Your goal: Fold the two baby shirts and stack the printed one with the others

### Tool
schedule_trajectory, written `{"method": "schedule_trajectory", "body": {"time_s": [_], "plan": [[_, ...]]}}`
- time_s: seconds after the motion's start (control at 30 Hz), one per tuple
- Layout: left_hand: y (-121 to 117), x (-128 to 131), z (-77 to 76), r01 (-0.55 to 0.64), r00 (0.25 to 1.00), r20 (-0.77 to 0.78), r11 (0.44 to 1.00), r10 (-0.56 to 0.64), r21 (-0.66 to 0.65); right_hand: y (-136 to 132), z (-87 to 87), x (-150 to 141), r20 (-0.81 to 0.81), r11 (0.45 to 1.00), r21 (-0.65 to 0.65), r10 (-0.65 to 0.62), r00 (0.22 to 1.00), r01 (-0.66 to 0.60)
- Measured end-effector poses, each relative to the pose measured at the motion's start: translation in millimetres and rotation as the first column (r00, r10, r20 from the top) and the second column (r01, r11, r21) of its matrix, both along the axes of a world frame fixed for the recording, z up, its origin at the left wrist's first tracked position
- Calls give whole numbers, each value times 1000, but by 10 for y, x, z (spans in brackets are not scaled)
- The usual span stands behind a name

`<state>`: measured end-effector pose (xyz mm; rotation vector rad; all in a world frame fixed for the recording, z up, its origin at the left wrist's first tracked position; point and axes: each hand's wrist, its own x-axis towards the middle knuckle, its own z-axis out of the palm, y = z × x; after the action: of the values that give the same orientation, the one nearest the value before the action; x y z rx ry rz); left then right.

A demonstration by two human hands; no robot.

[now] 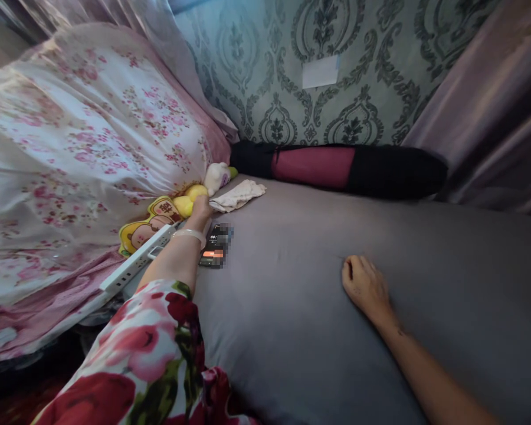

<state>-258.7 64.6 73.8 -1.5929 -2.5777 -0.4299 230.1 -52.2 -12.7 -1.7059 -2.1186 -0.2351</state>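
Person's left hand [200, 206] was at yellow plush [184, 205], beside white plush [216, 179]; fingers hidden, grip couldn't be told | right hand [365, 281] half-curled on grey sheet [283, 319], nothing seen held | soft whole-hand contact, wrist clear of phone [211, 243], seemed best

Seeing plain grey on the bed [287, 283]; dark red between black ends on the roll [314, 167] along the bed's far edge. Toward left edge: yellow on plush toy [184, 205], white on power strip [135, 261], black plus orange on phone [212, 243]. Also red-pink-green floral on garment [124, 348], pink flowers over white on drape [92, 141], dark damask over grey-green on wallpaper [274, 53].
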Motion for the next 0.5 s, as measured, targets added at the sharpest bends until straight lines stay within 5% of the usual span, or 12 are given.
{"method": "schedule_trajectory", "body": {"time_s": [0.23, 0.5], "plan": [[49, 422, 182, 114, 975, -201, 991, -98, 70, -6, 27, -16, -9, 1000, -29, -7, 1000, 7], [194, 972, 243, 364, 931, -128, 901, -343, 235, -52, 84, -50, 3, 1000, -28, -3, 1000, 3]]}}
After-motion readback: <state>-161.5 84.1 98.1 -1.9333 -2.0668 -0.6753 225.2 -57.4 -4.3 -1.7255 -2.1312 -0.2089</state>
